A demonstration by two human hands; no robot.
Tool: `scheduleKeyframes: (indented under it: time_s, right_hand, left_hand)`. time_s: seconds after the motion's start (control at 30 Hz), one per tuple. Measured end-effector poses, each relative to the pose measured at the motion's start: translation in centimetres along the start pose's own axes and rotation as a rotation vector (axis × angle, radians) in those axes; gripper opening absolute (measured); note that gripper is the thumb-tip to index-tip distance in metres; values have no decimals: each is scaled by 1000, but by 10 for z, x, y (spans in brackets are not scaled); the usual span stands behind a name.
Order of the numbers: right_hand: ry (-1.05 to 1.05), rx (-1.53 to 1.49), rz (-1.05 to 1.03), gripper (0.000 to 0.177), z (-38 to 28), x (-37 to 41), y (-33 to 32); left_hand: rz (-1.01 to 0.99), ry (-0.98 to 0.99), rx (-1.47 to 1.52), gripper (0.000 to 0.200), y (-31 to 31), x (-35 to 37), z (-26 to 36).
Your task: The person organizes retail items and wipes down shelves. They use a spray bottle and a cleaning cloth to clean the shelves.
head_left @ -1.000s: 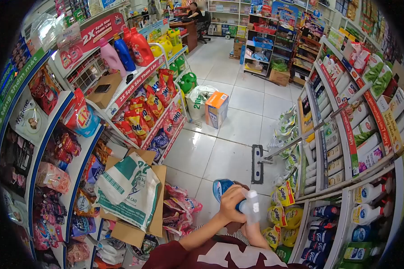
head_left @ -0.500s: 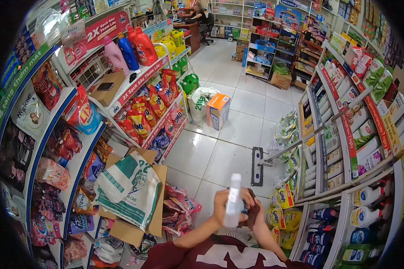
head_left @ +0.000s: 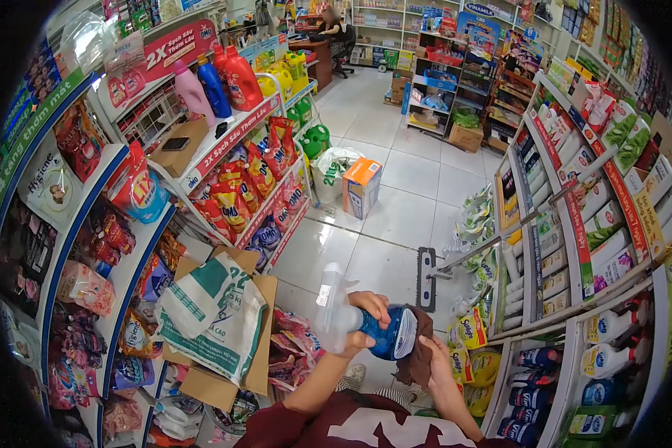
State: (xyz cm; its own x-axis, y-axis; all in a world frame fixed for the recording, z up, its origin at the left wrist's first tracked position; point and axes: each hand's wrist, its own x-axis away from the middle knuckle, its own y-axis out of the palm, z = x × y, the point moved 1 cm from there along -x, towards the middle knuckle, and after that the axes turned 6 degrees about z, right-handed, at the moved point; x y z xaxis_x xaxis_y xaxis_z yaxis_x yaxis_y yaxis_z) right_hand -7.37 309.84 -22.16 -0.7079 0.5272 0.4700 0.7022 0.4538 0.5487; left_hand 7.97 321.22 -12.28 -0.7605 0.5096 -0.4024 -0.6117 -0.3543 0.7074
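My left hand [head_left: 366, 317] is wrapped round a blue spray bottle [head_left: 384, 331], which lies tilted on its side with its pale, translucent top [head_left: 333, 310] pointing left. Against the bottle's right end rests a dark brown cloth [head_left: 418, 351], held in the closed fingers of my right hand [head_left: 440, 364]. A white label shows near the bottle's base. Both hands are in front of my maroon shirt, close together, with the bottle and cloth between them.
An open carton [head_left: 261, 336] with a white-green sack [head_left: 213, 313] stands at left. A mop [head_left: 426, 278] lies ahead on the tiles, an orange-topped box [head_left: 362, 187] beyond it. Product shelves line both sides. A person [head_left: 330, 26] sits at a far desk.
The bottle has turned from upright and end-on to sideways, its blue body now showing, and its top has moved left. The cloth now touches its right end.
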Motion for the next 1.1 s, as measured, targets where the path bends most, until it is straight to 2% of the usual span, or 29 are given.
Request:
scheduleKeyframes:
  time_s: [0.03,0.13,0.2,0.23,0.3,0.37,0.43,0.47,0.7,0.73,0.83,1.1]
  right_hand:
    - [-20,-19,-16,30,0,3,3]
    - [171,-225,-107,33,-3,16,23]
    - [337,-404,-317,38,22,13,7]
    - [419,-492,-423,42,31,12,3]
    - [407,-298,-147,41,35,31,25]
    - [357,-40,-2,42,30,46,42]
    - [307,161,-3,43,27,52,45]
    - [313,126,-17,43,32,47,39]
    - [342,-77,-43,42,52,17,1]
    - [341,-89,-41,42,52,16,-3]
    - [339,-106,-31,42,54,17,-8]
    - [353,-118,5,42,63,17,-11]
  left_hand:
    - [-93,-1,-2,32,-1,-2,2]
    - [-375,-48,-18,29,0,-9,5]
    - [-562,-138,-38,27,6,-10,7]
    - [-592,-123,-139,24,17,-13,16]
    - [-640,-199,-324,26,25,-10,23]
    - [-661,-222,-365,28,30,-5,24]
    - [-708,-273,-422,30,29,0,22]
    - [-676,-272,-395,32,31,4,21]
    - [-833,-328,-268,36,31,16,1]
    - [-794,-308,-228,38,36,18,-2]
    - [-858,-400,-235,42,34,18,-5]
    - [-864,-468,-268,34,38,21,-12]
